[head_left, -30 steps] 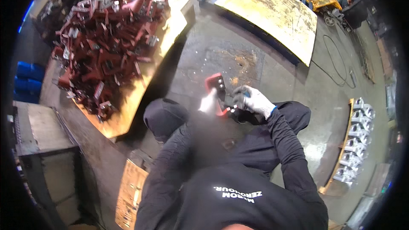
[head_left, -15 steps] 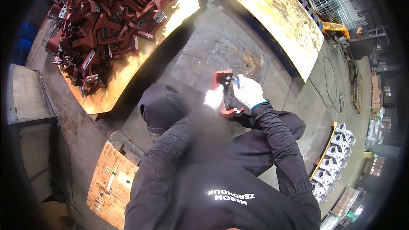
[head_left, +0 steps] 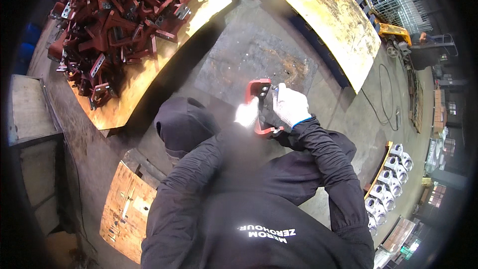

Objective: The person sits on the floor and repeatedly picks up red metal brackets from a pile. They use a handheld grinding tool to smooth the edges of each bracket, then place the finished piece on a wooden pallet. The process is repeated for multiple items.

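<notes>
Both gloved hands have drifted up a bit with the red metal bracket (head_left: pixel 260 105), left hand (head_left: pixel 247 113) clamped on its side to steady it, right hand (head_left: pixel 290 105) closed over the top, above the stained floor plate (head_left: pixel 239 60).

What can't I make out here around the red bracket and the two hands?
All in the head view:
- Red bracket: its middle is hidden behind both gloved hands; what fixes to it cannot be told.
- Left hand: blurred, so the fingers cannot be separated.
- Right hand: whatever small thing it pinches is too small to identify.
- Pile of red brackets: cut off by the upper edge.
</notes>
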Available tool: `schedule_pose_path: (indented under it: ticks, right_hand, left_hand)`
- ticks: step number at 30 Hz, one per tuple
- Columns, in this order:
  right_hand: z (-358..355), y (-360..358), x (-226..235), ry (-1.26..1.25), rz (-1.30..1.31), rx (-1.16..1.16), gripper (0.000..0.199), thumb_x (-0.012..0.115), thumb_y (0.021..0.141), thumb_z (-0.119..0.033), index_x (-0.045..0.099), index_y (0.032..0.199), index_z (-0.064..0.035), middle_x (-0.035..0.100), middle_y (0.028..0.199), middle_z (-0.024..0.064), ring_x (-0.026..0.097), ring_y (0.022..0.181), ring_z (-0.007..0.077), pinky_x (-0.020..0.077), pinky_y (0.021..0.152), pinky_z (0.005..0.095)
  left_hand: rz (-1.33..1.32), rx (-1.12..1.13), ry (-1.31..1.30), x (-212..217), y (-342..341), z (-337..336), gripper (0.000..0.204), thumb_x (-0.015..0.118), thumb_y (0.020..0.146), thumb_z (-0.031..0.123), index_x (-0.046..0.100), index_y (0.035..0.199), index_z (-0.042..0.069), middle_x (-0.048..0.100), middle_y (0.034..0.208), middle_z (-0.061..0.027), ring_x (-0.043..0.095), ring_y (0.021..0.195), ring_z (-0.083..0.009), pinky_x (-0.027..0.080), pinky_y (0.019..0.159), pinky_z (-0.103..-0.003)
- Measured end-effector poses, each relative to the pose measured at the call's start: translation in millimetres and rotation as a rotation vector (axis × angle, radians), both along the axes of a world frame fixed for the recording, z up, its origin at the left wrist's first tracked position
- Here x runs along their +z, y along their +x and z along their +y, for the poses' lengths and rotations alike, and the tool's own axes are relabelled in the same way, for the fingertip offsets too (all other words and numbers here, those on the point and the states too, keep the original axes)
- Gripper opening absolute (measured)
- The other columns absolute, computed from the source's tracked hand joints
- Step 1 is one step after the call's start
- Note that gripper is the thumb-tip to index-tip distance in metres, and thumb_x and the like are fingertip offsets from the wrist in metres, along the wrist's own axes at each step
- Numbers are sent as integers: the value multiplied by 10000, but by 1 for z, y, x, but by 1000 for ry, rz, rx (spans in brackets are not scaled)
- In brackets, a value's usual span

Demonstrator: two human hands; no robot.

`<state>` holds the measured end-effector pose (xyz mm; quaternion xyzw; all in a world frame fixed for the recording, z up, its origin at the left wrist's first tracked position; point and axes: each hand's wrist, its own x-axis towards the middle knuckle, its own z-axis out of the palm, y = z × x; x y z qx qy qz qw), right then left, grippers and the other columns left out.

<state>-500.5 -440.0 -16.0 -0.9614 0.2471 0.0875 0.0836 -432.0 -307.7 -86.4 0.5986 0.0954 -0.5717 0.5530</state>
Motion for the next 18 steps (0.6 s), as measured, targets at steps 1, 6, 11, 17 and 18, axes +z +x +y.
schedule_pose_path:
  ticks: [1, 6, 11, 17, 18]
  right_hand:
    - [0, -4, -13, 55, 30, -59, 309, 474, 940, -316, 549, 951, -16, 652, 739, 205, 663, 681, 352, 518, 620, 462]
    - [16, -11, -51, 380, -69, -205, 386, 398, 971, -317, 550, 947, 37, 636, 801, 273, 624, 818, 439, 485, 735, 482]
    - [11, 1, -50, 474, -140, 38, 428, 380, 983, -309, 603, 883, 43, 641, 799, 239, 628, 770, 379, 481, 703, 436]
    - [12, -13, 2, 598, -232, -199, 476, 446, 972, -389, 620, 863, 40, 576, 596, 108, 578, 472, 191, 465, 483, 347]
    - [17, -14, 7, 720, -191, -477, 470, 450, 970, -389, 625, 891, 40, 587, 616, 117, 577, 467, 190, 461, 476, 349]
  left_hand:
    - [18, 3, -5, -5, -1, 0, 575, 517, 924, 454, 531, 1216, -41, 603, 1117, -162, 592, 975, -217, 495, 790, -373]
    - [-248, 1, 24, -16, -9, -2, 469, 524, 944, 404, 652, 807, -26, 651, 646, -141, 660, 581, -247, 498, 534, -375]
    - [-892, -156, -40, -94, -18, -3, 532, 496, 946, 443, 654, 832, -52, 654, 633, -168, 658, 559, -251, 499, 533, -365]
    - [-341, -96, 70, -30, -12, 4, 530, 507, 944, 439, 645, 833, -61, 635, 584, -150, 635, 507, -258, 495, 516, -354]
    - [-312, -47, 43, -29, -14, -1, 515, 515, 942, 432, 644, 833, -54, 629, 574, -142, 628, 498, -254, 493, 511, -355]
